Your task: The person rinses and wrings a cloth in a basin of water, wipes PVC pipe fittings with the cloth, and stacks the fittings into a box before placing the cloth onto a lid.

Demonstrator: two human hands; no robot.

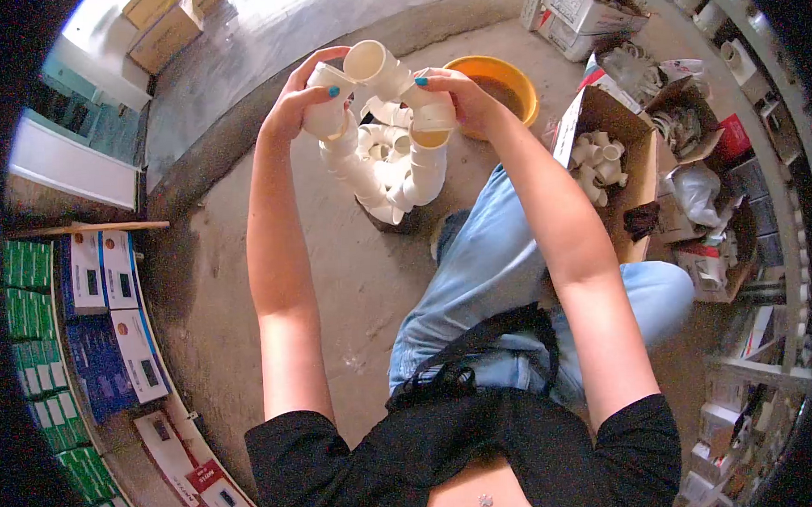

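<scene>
Black shirt fabric (pixel 377 460) is lying nearest the camera. Above a heap of white fittings (pixel 381 178), the left hand (pixel 292 104) is pinching a pale pipe fitting (pixel 324 122), while the right hand (pixel 463 95) is gripping a second fitting (pixel 433 117) whose mouth is pointing downward. Between them, an angled fitting (pixel 384 74) is slanting from lower right to upper left, its round mouth facing up. Overlap is hiding whether these are joining the heap. Beyond, a yellow basin (pixel 527 88) is showing, partly covered; boxes (pixel 139 352) at left are carrying print too small to read.
</scene>
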